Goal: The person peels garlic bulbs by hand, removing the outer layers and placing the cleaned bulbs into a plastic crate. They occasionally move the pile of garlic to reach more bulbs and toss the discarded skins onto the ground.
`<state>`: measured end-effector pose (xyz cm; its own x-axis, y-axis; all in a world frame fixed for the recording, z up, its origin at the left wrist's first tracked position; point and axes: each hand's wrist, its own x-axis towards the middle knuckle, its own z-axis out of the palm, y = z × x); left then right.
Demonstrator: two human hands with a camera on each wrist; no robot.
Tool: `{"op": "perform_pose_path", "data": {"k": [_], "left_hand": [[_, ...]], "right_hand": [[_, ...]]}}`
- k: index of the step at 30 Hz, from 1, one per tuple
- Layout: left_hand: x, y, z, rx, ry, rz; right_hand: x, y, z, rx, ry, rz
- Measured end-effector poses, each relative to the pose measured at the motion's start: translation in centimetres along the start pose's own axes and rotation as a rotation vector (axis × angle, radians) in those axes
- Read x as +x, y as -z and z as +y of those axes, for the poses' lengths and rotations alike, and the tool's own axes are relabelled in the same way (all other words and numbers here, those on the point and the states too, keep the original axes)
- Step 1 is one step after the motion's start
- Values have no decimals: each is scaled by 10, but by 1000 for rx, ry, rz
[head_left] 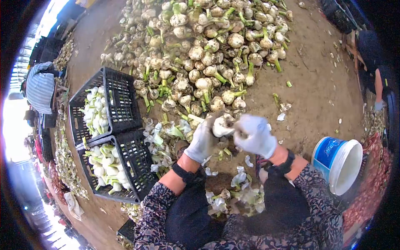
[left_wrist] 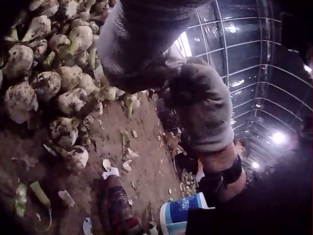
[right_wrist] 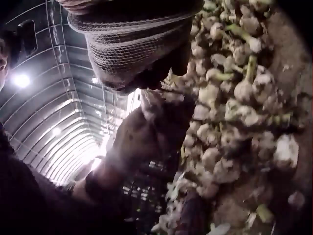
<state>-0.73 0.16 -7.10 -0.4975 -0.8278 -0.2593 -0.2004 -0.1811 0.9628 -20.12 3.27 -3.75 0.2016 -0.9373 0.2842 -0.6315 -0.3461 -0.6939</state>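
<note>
Patterned sleeves [head_left: 318,191] and our dark-clad knees [head_left: 187,212] lie nearest us, under two hands in pale gloves. Our left hand [head_left: 204,139] has its grip closed round a garlic bulb [head_left: 223,126], held up between the hands in front of the pile; a pale stalk [head_left: 196,118] sticks out beside that hand. Our right hand [head_left: 255,135] curls its fingers in and pinches the bulb's other side.

Beyond spreads a big heap of soil-marked garlic [head_left: 200,54], green stems attached, on the bare earth floor [head_left: 308,108]. To our left stand two black crates [head_left: 123,93] of cleaner white bulbs [head_left: 109,164]. Peelings [head_left: 239,179] litter the ground between our feet. To our right, a white bucket [head_left: 335,160] with a blue label tilts, mouth away from us.
</note>
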Motion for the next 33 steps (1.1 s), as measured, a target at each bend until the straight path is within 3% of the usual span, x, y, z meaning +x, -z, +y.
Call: {"op": "perform_pose_path", "data": {"k": [2,3,6,8,10,13,15,17,18,23,26,30,33], "left_hand": [[3,7,-6,-581,283,-7],[3,10,-12,-926,378,30],[5,5,5,-1112,240,-106],[7,7,5,-1270,220,-87],[6,13,5,-1338,206,-62],[9,12,10,-1258,237,31],[10,9,10,-1224,240,124],[14,7,-6,-1171,182,159],[14,3,-4,-1164,120,118],[12,-2,-7,-532,42,245],[8,-4,8,-631,296,406],[5,-15,7,-423,83,527],[-2,-19,5,-502,130,541]], "right_hand": [[1,20,32,-99,-67,182],[-2,34,55,-186,-162,133],[-22,50,119,-525,-499,-59],[-28,62,137,-655,-735,-248],[-37,62,133,-670,-715,-204],[-31,45,117,-561,-528,-70],[-9,27,62,-206,-285,56],[4,2,25,36,-139,2],[6,-9,15,63,-158,-83],[16,-27,2,-68,-151,-91],[15,-34,-1,-67,-159,-74],[13,-44,0,4,-187,-19],[12,-50,-1,-60,-204,-63]]}}
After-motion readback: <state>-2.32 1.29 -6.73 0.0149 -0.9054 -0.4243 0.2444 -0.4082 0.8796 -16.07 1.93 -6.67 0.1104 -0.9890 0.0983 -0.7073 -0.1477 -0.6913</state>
